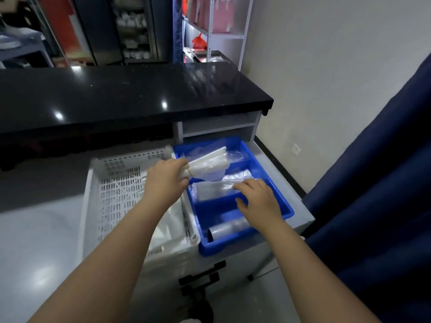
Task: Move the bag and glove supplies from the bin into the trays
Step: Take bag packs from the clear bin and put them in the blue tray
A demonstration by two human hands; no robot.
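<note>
A: Left hand [166, 177] grips the banded bag bundle [207, 165] over the blue tray [285, 209]?
B: Yep, right hand [258, 198] flat on loose bags [214, 188] in its middle slot (white bin [93, 190] beside, glossy black surface [130, 94] behind).

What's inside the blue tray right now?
The blue tray holds loose clear bags at the back, a flat bag stack under the right-hand grip, and a clear roll nearest. The bag bundle held by the left-hand grip covers the far-left compartment's contents.

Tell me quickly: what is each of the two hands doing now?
Left hand: closed, gripping a banded bundle of clear bags.
Right hand: open, resting on a flat bag pack.
</note>
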